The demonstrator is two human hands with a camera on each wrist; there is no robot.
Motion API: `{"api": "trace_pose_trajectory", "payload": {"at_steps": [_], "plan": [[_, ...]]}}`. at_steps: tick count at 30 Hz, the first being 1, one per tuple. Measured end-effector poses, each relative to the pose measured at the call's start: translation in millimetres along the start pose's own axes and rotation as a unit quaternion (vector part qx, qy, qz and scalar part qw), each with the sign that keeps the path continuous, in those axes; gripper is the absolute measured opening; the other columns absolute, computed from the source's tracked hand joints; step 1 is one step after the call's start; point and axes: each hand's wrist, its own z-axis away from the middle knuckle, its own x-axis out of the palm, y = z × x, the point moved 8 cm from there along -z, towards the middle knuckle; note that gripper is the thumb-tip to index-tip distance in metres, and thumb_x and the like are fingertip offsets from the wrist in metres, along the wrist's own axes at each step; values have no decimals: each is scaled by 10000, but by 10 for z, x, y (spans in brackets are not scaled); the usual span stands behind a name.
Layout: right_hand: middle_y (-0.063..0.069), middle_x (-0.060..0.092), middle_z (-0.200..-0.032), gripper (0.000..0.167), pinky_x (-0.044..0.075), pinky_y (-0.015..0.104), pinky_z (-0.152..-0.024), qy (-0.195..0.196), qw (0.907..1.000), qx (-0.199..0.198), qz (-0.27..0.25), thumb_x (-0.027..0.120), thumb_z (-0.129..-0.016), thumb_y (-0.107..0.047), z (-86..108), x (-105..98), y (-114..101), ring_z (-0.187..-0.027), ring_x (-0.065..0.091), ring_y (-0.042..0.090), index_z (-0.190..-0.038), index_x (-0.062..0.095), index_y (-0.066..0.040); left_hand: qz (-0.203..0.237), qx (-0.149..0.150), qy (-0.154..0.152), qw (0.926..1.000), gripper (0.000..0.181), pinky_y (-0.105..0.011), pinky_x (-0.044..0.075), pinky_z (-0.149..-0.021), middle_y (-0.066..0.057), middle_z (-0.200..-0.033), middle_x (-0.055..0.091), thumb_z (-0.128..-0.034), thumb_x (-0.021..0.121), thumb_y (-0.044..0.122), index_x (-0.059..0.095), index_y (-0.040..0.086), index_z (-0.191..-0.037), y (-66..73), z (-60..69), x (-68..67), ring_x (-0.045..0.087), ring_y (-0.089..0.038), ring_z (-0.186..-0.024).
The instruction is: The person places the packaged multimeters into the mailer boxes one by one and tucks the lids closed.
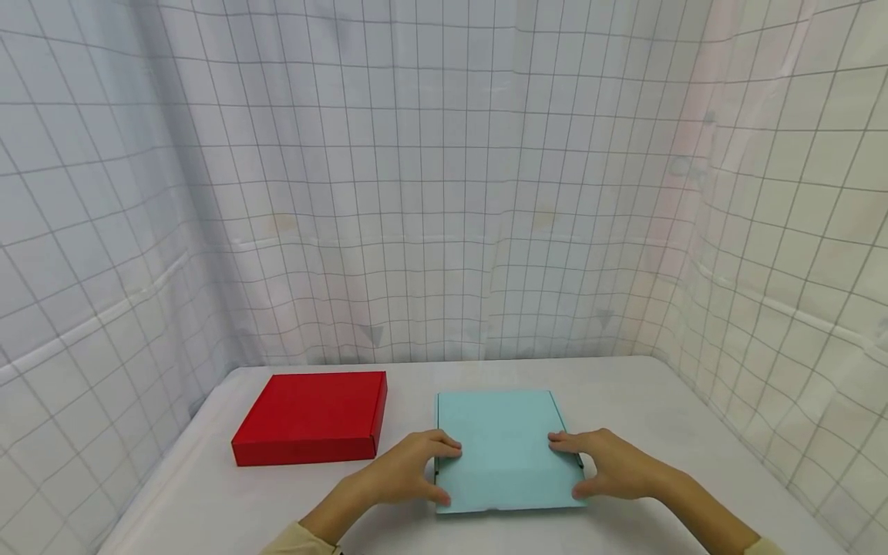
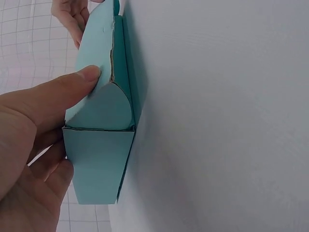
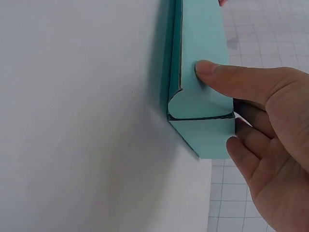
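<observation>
A light blue cardboard box (image 1: 502,432) lies flat on the table between both hands. My left hand (image 1: 414,468) holds it at the near left corner, the thumb against the front flap (image 2: 94,104) and the other fingers at the lid's left edge. On the other side, my right hand (image 1: 610,465) holds the near right corner, its thumb resting on the flap (image 3: 207,94). Both wrist views show a gap under the flap's edge and a side panel (image 2: 99,164) below the corner. Some fingertips are hidden behind the box in the wrist views.
A red box (image 1: 312,416), closed and flat, sits left of the blue one. The white table (image 1: 617,393) is bounded at the back and sides by grid-patterned white curtains (image 1: 444,193).
</observation>
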Motion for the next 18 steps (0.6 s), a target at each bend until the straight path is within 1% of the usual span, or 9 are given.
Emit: {"api": "trace_pose_trajectory", "payload": {"at_steps": [9, 14, 18], "plan": [[86, 536, -1505, 738, 454, 424, -1085, 229, 9995, 10, -198, 870, -827, -340, 4, 28, 46, -1369, 503, 346, -1419, 602, 11, -26, -74, 54, 10000, 592, -265, 495, -1016, 63, -1323, 619, -804, 921, 265, 697, 67, -1315, -5, 6, 13, 558, -116, -1225], [100, 535, -1498, 745, 430, 403, -1104, 256, 9993, -63, -268, 871, -826, -343, 1, 32, 48, -1381, 486, 356, -1412, 600, 28, -43, -52, 135, 9999, 574, -265, 493, -1019, 64, -1311, 623, -799, 926, 238, 701, 63, -1297, 17, 11, -1, 563, -112, -1213], [102, 535, -1493, 752, 418, 393, -1111, 254, 9992, -85, -282, 874, -819, -344, 1, 30, 40, -1380, 484, 356, -1408, 601, 35, -28, -119, 153, 9998, 563, -258, 498, -1007, 59, -1309, 625, -801, 923, 227, 702, 66, -1292, 31, 16, -3, 562, -115, -1205]]}}
